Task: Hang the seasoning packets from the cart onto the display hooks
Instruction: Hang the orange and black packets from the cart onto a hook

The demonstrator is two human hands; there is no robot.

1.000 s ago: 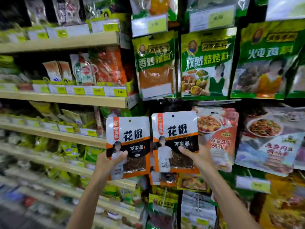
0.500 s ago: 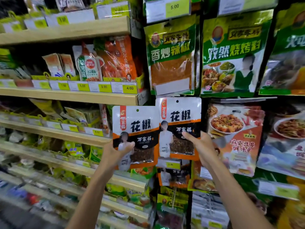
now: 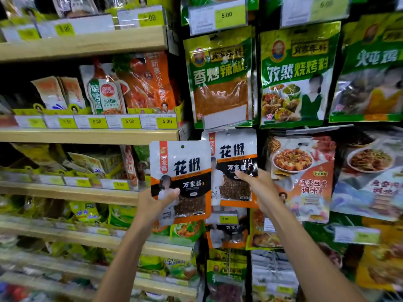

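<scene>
- Left hand (image 3: 152, 205) pinches the lower left corner of the nearer packet (image 3: 182, 171), thumb on its face; it stands upright, hang hole (image 3: 182, 146) up top, opposite the grip
- Right hand (image 3: 260, 188) pinches the farther packet (image 3: 233, 158) by its right edge, upright, its top just under the green bags (image 3: 220, 83); the hook itself is hidden, this hand likely nearer it

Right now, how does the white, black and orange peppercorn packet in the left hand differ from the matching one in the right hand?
The left hand's packet sits lower and overlaps the right hand's packet, which is raised under the green chilli packet. The left hand grips its packet's bottom corner; the right hand pinches its packet's right edge. Both share one print.
</scene>
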